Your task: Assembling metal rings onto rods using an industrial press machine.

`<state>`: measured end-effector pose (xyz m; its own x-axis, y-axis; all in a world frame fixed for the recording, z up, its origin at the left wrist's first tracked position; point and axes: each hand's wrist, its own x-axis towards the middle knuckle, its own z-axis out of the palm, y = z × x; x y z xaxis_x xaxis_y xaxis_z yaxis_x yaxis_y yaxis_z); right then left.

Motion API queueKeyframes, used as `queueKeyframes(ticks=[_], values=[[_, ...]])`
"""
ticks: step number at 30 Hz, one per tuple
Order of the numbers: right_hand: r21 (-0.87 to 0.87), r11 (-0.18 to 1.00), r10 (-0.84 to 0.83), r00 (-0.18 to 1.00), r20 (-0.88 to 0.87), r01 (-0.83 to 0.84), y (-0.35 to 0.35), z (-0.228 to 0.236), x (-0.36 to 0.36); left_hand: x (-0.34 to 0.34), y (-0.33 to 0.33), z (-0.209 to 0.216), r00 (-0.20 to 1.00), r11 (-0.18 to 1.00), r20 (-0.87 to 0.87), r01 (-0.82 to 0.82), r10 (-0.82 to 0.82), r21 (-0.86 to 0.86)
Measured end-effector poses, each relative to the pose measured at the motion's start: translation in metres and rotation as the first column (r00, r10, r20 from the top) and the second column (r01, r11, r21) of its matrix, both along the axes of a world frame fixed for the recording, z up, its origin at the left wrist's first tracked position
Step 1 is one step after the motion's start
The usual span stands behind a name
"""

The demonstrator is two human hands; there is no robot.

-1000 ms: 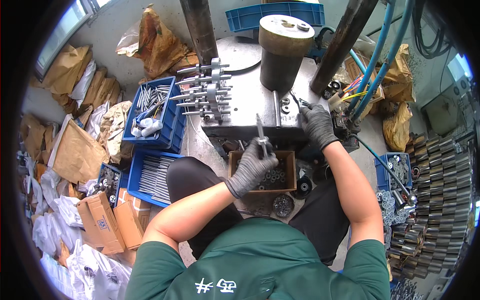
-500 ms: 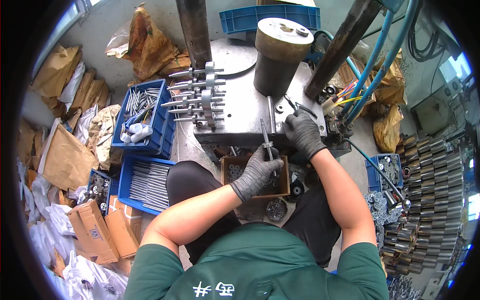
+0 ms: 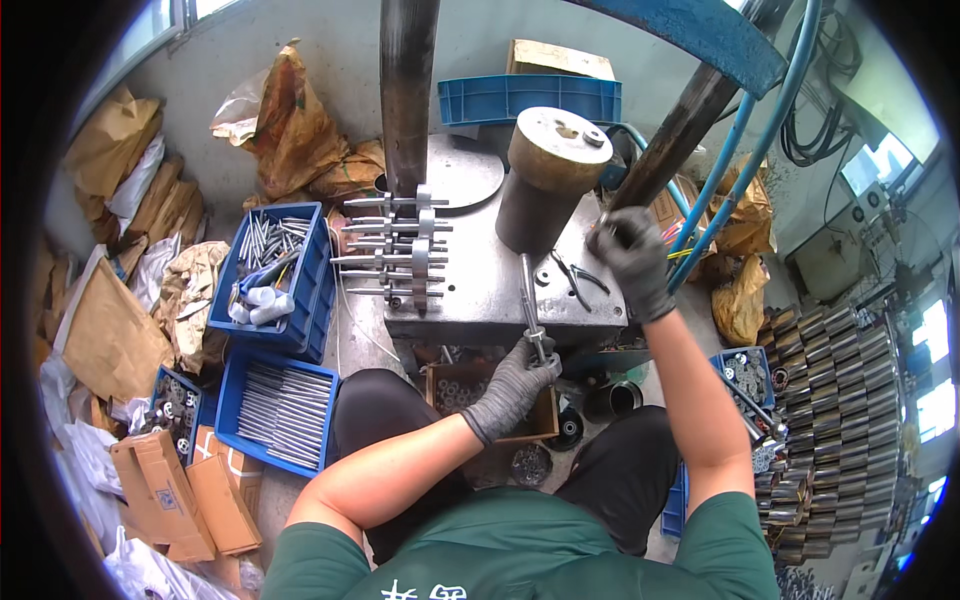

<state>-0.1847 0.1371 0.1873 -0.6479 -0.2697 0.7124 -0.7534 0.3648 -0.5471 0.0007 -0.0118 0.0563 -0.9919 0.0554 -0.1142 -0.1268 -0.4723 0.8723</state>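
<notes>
My left grip is clamped on a collared metal shaft, just below the middle of the frame, its long end pointing up. My right grip, right of centre, is curled and blurred; I cannot tell whether it holds anything. Just left of it, pliers lie on the metal bench. Ringed shafts line the bench's left side.

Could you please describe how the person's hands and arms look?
The left hand and right hand wear dark grey gloves with snug cuffs. The forearms are bare below short, dark green sleeves. No markings show on the sleeves.
</notes>
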Motion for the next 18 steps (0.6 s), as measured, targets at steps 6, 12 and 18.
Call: queueKeyframes(ticks=[6,12,18], values=[[0.065,0.970,-0.219,0.961,-0.169,0.233,-0.031,0.083,-0.066,-0.006,0.003,0.004,0.997,0.996,-0.037,0.067,-0.065,0.063],[0.377,0.842,-0.360,0.923,-0.138,0.385,-0.051,0.087,-0.103,-0.013,0.004,0.009,0.993,0.993,-0.063,0.103,-0.099,0.054],[0.345,0.863,-0.320,0.928,-0.190,0.369,-0.052,0.084,-0.098,-0.012,0.007,0.008,0.989,0.993,-0.096,0.116,-0.115,0.001]])
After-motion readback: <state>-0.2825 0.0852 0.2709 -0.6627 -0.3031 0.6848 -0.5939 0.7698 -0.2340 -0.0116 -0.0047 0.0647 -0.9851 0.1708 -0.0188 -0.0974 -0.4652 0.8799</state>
